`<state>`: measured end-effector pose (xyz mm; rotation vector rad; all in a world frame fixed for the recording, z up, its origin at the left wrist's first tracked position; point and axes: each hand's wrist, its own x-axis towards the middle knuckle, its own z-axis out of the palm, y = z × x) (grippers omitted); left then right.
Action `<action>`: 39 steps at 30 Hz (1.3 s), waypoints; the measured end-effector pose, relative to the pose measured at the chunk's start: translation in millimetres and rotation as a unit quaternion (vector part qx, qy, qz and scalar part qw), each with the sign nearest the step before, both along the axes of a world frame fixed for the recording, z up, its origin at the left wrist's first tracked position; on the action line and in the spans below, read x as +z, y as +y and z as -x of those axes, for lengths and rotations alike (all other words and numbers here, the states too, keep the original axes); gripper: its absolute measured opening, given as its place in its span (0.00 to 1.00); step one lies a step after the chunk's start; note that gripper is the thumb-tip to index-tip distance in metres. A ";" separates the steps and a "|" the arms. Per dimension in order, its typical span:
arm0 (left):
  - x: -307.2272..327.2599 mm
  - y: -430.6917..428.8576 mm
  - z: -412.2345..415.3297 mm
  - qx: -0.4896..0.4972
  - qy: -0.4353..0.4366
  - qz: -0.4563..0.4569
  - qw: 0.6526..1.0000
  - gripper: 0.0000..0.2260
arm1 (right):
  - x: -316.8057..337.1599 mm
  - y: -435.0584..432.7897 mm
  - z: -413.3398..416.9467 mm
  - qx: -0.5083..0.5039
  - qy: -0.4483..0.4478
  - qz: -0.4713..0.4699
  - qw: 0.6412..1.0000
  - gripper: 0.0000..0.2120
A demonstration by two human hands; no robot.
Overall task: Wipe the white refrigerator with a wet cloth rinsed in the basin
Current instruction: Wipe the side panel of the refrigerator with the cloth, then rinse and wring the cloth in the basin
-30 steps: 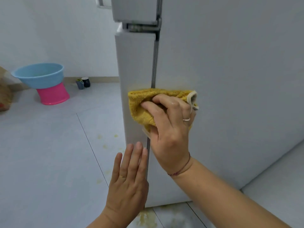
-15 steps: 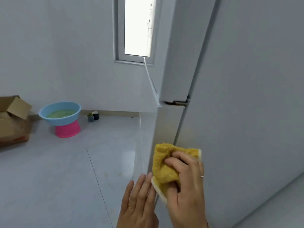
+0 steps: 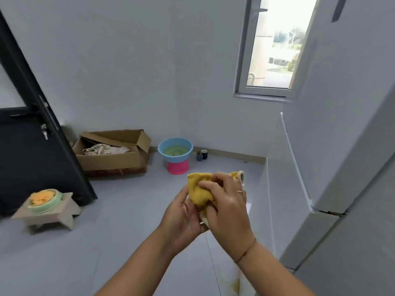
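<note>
Both hands meet on a crumpled mustard-yellow terry cloth with a pale edge (image 3: 199, 192), held in mid-air above the grey tiled floor (image 3: 119, 210). The right hand (image 3: 226, 207) closes its grip over the top of the cloth, fingers (image 3: 208, 184) curled down into the fabric, a thin ring on one finger and a thin cord around the wrist. The left hand (image 3: 181, 218) cups the cloth from below and from the left, its grip also closed on the fabric.

The tall white refrigerator (image 3: 350, 146) stands at the right, well apart from the cloth; neither hand touches it. Yellowish stains mark the floor below the right forearm.

Farther back, against the wall, a light-blue plastic basin (image 3: 175, 149) holding greenish water sits on a pink plastic stool (image 3: 178, 167). Two small dark cups (image 3: 202, 155) stand just to its right, and an open brown cardboard box (image 3: 113, 151) lies to its left.
</note>
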<state>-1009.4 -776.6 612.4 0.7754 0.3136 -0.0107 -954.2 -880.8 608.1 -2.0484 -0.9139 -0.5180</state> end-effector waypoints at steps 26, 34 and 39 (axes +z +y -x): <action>24.2 431.8 -228.7 0.105 0.036 -0.098 0.989 0.16 | 25.2 391.6 -275.8 0.191 0.646 -0.178 0.717 0.17; 3.3 525.1 -390.6 0.147 0.099 -0.161 0.971 0.11 | 9.2 484.4 -451.5 0.185 0.644 -0.204 0.714 0.12; -9.3 583.4 -489.9 0.184 0.156 -0.205 0.949 0.09 | 13.9 550.7 -554.2 0.201 0.659 -0.148 0.709 0.09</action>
